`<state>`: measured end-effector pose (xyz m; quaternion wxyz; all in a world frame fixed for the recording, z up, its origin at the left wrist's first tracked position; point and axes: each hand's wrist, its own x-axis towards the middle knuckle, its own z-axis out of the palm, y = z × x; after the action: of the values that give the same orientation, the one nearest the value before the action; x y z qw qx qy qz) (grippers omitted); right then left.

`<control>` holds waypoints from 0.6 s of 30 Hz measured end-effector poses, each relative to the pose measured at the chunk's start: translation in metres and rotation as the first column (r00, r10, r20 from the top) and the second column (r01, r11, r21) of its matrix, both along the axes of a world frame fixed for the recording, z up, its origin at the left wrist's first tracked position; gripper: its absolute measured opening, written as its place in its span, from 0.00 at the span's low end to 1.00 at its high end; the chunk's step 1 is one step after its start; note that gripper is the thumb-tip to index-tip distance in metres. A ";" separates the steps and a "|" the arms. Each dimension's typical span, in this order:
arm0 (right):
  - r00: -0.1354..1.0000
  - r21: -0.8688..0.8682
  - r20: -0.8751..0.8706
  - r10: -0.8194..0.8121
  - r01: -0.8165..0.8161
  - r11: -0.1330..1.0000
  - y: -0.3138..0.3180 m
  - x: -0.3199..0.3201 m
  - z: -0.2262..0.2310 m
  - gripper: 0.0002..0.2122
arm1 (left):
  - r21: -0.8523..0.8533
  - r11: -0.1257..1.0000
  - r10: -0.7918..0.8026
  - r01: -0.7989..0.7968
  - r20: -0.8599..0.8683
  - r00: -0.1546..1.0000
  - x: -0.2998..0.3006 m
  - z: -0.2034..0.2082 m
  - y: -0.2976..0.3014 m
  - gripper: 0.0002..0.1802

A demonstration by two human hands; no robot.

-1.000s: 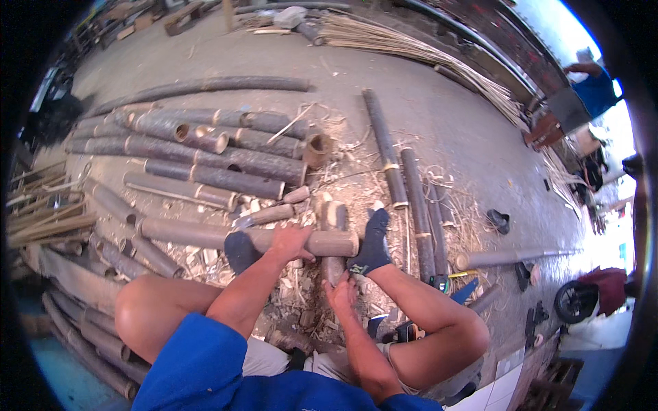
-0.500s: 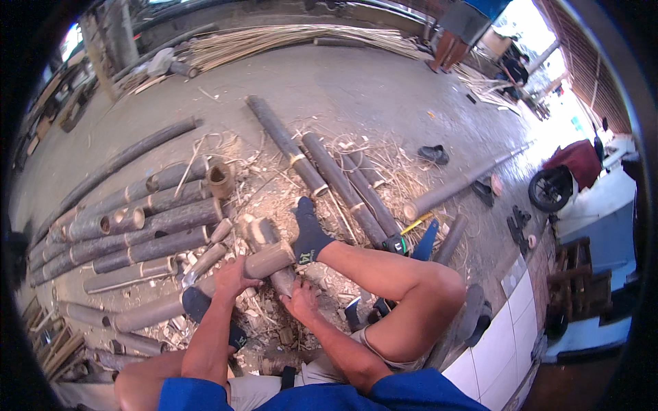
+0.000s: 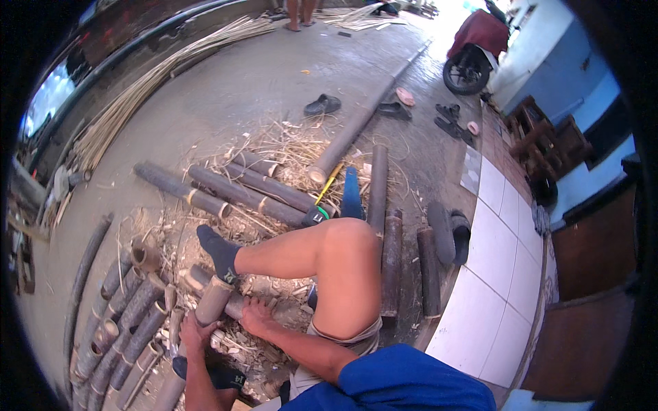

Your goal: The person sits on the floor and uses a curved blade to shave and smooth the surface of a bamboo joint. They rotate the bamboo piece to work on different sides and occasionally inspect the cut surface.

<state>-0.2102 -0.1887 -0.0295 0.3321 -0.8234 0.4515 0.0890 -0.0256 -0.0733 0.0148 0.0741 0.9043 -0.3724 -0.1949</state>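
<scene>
My left hand (image 3: pixel 197 333) is closed around a bamboo pole (image 3: pixel 214 301), whose pale cut end points away from me, close to my socked right foot (image 3: pixel 218 250). The pole lies across a thicker, shorter bamboo piece (image 3: pixel 235 306). On the near right part of that lower piece rests my right hand (image 3: pixel 257 317), its fingers curled over the surface. Wood chips lie all around both hands. My raised right leg (image 3: pixel 301 259) stands just beyond the right hand.
Cut bamboo lengths (image 3: pixel 140 312) lie in a pile at left, and more poles (image 3: pixel 253 188) ahead. A blue-bladed saw (image 3: pixel 351 195) and a yellow tape measure (image 3: pixel 317 216) lie beyond my knee. Sandals (image 3: pixel 322 105), a parked motorbike (image 3: pixel 468 68) and white tiles (image 3: pixel 473 301) are to the right.
The view has swung to the right, so the pile and poles sit further left. My left hand now wraps the pole more; my right hand stays on the lower piece.
</scene>
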 end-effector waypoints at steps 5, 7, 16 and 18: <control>0.952 0.109 0.304 0.035 -0.072 0.991 -0.027 0.018 0.054 0.21 | 0.024 0.999 0.038 -0.037 -0.037 0.999 0.013 -0.009 0.017 0.54; 0.776 0.100 0.630 0.011 -0.096 0.990 -0.039 0.021 0.100 0.22 | 0.039 0.999 0.015 -0.014 -0.029 0.999 0.020 -0.012 0.026 0.55; 0.547 -0.334 0.805 -0.231 0.738 0.586 -0.176 -0.230 0.235 0.10 | 0.036 0.999 0.039 -0.032 -0.216 0.976 0.036 -0.006 0.039 0.50; 0.506 -0.207 0.656 -0.560 0.834 0.512 -0.192 -0.333 0.199 0.19 | -0.012 1.000 0.021 -0.025 -0.230 0.973 0.035 -0.003 0.041 0.52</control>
<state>-0.5433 -0.3810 0.1697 0.2184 -0.6015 0.6559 -0.4004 0.0090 -0.0323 0.0119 0.1257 0.8794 -0.3523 -0.2946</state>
